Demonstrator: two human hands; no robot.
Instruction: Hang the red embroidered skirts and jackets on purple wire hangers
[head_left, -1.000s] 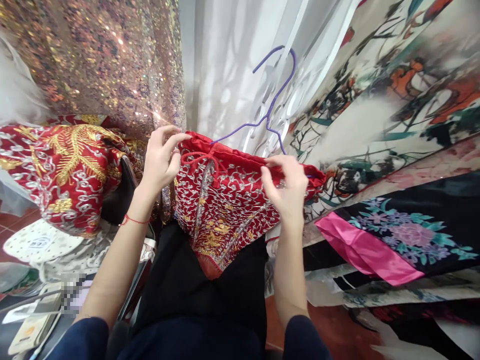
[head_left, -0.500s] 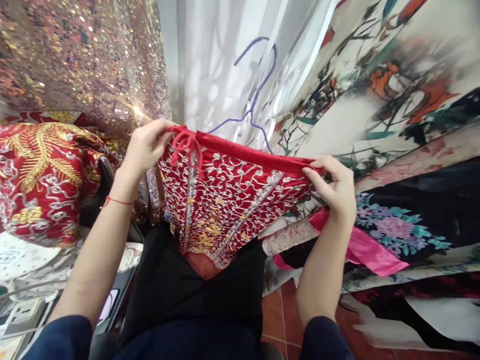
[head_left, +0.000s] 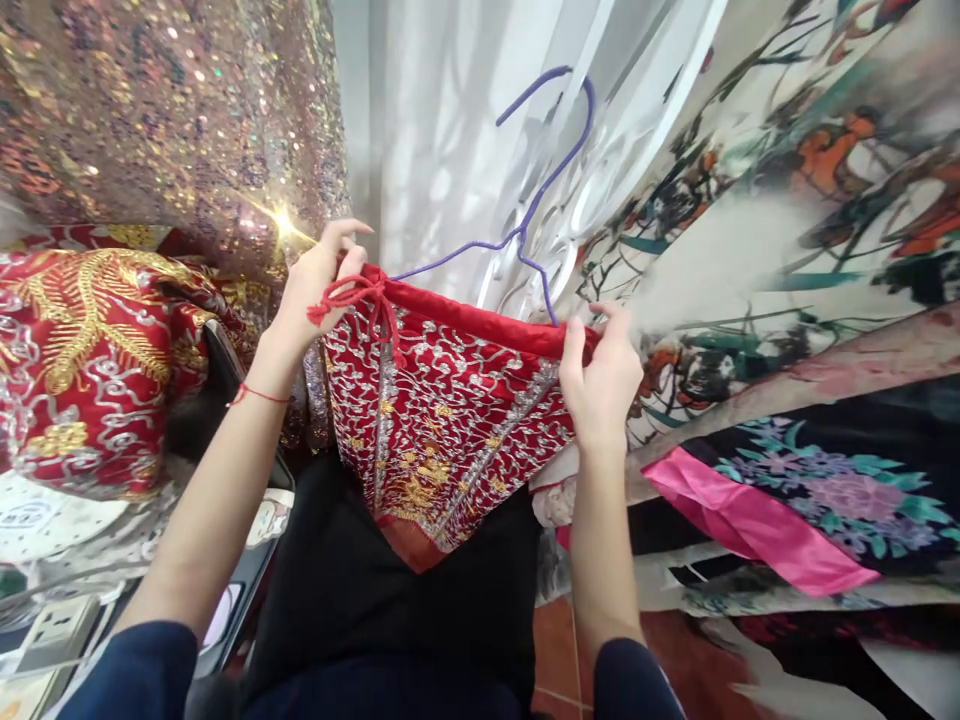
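A red embroidered garment (head_left: pixel 442 420), worked in silver swirls and gold flowers, hangs above the black-clad lap, its lower edge pointed. Along its top runs a plain red band with a tied cord bow (head_left: pixel 371 295) near the left end. My left hand (head_left: pixel 322 275) is closed on the band's left end, beside the bow. At the other end, my right hand (head_left: pixel 602 375) grips the band with the thumb pointing up. Directly behind the band stands a purple wire hanger (head_left: pixel 517 230), hook upward; its lower part is hidden by the garment.
Another red and gold embroidered piece (head_left: pixel 82 370) lies bundled at the left. Sequinned fabric (head_left: pixel 165 110) hangs above it. White curtain cloth (head_left: pixel 442 120) hangs behind. Printed fabrics (head_left: pixel 825 200) fill the right, with a pink ribbon (head_left: pixel 765 525). A power socket (head_left: pixel 56 620) sits lower left.
My right hand has moved left along the top band, closer to my left hand, with its thumb now upright. The bow has swung left. The view has shifted slightly.
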